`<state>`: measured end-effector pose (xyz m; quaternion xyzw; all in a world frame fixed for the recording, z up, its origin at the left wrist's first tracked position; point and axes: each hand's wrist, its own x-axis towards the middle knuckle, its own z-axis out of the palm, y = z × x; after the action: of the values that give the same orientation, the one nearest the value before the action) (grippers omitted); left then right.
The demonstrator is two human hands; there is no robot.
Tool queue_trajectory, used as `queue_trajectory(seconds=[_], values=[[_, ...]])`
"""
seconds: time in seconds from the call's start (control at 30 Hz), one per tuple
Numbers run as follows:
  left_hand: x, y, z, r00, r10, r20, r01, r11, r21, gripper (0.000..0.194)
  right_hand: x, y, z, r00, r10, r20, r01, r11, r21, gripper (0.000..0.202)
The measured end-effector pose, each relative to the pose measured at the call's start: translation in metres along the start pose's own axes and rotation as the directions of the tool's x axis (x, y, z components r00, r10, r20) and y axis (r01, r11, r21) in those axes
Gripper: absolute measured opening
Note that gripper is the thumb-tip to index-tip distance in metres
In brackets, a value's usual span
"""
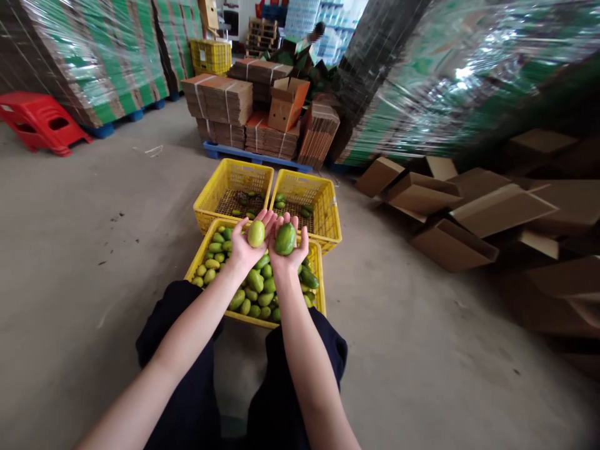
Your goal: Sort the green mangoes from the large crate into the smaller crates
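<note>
Yellow-green, smooth oval fruit (255, 234) lies on the left hand (240, 251), and a glossy, darker green oval fruit (285, 239) on the right hand (286, 262), above the yellow plastic crate (253, 321) of green fruits (255, 280). Both palms support without clenching, fingers open; better to hold them level and slightly cupped, so neither fruit rolls off.

crate, 12 o'clock (321, 275): yellow plastic, scuffed
fruit, yellow-green (255, 234): smooth skin, soft sheen
fruit, dark green (285, 239): smooth skin, glossy
stool, 10 o'clock (40, 112): red plastic, smooth, slight gloss
wrapped stack, 1 o'clock (435, 81): plastic film, wrinkled, very glossy
loose boxes, 2 o'clock (506, 209): brown cardboard, matt
trousers (281, 394): dark cloth, matt
floor (398, 350): concrete-looking, matt, stained
</note>
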<state>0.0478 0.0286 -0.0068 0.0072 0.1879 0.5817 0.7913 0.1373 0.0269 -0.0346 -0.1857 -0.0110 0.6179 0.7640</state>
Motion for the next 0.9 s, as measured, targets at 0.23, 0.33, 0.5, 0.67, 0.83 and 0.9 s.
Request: queue_trajectory(seconds=[0.23, 0.33, 0.5, 0.67, 0.83, 0.9], values=[[0.000, -0.002, 0.001, 0.999, 0.017, 0.027, -0.017, 1.000, 0.007, 0.045, 0.003, 0.001, -0.003, 0.999, -0.024, 0.046, 0.025, 0.999, -0.025, 0.019], [0.000, -0.003, 0.001, 0.999, 0.019, 0.040, -0.019, 1.000, 0.007, 0.043, 0.000, 0.000, 0.001, 0.999, -0.019, 0.041, 0.019, 1.000, -0.002, 0.017], [0.000, -0.002, 0.002, 0.999, 0.013, -0.042, -0.015, 0.999, -0.040, 0.039, -0.004, -0.002, 0.007, 0.999, 0.038, 0.036, -0.039, 0.999, 0.028, 0.017], [-0.002, 0.001, 0.003, 0.986, -0.050, -0.159, 0.024, 0.987, -0.156, 0.016, -0.003, -0.006, 0.007, 0.987, 0.153, -0.059, -0.148, 0.986, 0.073, 0.018], [-0.009, 0.009, 0.002, 0.981, -0.058, -0.188, 0.049, 0.997, -0.051, 0.016, -0.006, -0.012, 0.003, 0.983, 0.175, -0.055, -0.170, 0.981, 0.092, 0.003], [-0.012, 0.013, -0.001, 0.981, -0.092, -0.171, 0.088, 0.996, -0.030, 0.015, -0.008, -0.013, 0.002, 0.986, 0.160, -0.050, -0.157, 0.986, 0.062, 0.005]])
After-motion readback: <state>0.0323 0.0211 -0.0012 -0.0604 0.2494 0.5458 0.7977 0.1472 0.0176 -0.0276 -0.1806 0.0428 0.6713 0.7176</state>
